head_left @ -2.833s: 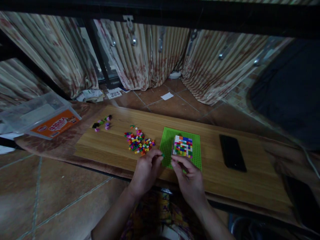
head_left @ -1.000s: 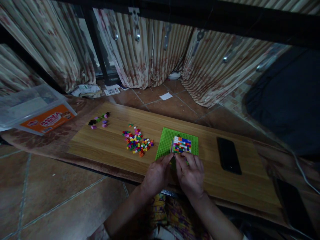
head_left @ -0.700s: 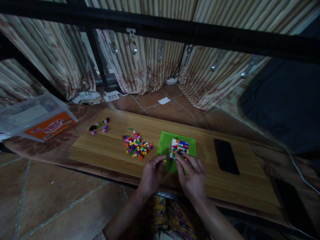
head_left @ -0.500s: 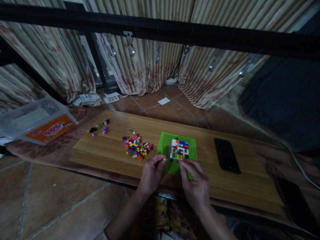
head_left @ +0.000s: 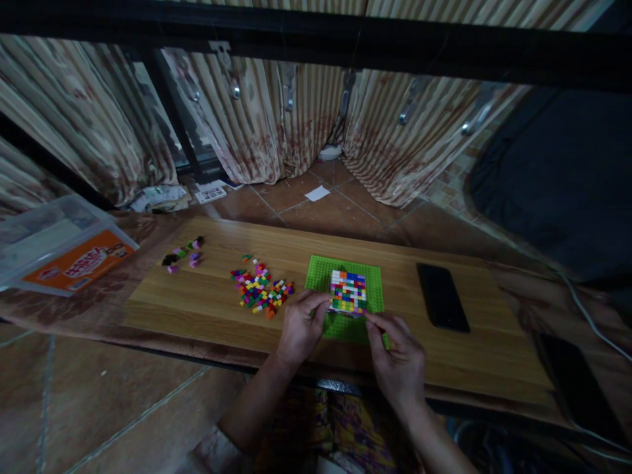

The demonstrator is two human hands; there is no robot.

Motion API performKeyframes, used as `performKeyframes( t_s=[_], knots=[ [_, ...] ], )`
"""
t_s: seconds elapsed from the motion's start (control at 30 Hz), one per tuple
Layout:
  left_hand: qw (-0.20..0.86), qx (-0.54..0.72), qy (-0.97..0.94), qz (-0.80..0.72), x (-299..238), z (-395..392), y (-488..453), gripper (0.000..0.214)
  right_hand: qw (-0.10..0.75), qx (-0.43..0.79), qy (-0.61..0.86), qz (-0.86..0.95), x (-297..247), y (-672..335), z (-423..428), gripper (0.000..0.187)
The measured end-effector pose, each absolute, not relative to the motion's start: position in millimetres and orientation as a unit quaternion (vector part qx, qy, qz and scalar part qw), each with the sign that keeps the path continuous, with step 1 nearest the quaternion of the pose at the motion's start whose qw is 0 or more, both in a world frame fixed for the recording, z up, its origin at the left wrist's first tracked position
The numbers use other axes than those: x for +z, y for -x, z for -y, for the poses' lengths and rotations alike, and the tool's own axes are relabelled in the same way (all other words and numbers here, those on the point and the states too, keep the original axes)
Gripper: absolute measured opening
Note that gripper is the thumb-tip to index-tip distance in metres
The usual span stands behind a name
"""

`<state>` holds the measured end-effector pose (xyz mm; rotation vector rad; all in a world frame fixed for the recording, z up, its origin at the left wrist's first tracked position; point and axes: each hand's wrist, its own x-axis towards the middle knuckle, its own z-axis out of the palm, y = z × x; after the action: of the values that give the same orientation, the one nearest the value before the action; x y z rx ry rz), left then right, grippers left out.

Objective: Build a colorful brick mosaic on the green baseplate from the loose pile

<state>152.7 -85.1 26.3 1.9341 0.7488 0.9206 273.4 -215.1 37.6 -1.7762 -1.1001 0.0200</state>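
The brick block (head_left: 348,289) lies between left grip (head_left: 329,301) and right grip (head_left: 367,316), both pinched closed, their content unclear; green baseplate (head_left: 374,286) surrounds it, then desk (head_left: 401,296) extends until the phone (head_left: 443,297).

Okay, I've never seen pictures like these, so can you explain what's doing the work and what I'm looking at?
There's no machine, just a person's bare left hand and right hand. The camera is worn on their head, looking forward and down. On the wooden board lie loose toy bricks, a black smartphone and a green studded baseplate bearing a multicoloured brick block. The fingertips are at the block's near corners, left hand at the left, right hand at the right. Whether either pinches a brick is too small to tell.
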Motion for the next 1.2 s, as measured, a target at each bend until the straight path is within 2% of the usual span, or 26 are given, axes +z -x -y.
performKeyframes(
  t_s=[0.63,0.9,1.2],
  knots=[
    [0.448,0.354,-0.753,-0.327,27,86,-154,0.021,0.557,0.036,0.717,0.418,36,-281,196,0.015],
    [0.549,0.347,-0.669,-0.36,16,83,-163,0.026,0.56,0.048,0.715,0.416,36,-278,198,0.015],
    [0.607,0.321,-0.61,-0.395,19,78,-170,0.023,0.55,0.05,0.726,0.408,34,-280,200,0.017]
  ],
)
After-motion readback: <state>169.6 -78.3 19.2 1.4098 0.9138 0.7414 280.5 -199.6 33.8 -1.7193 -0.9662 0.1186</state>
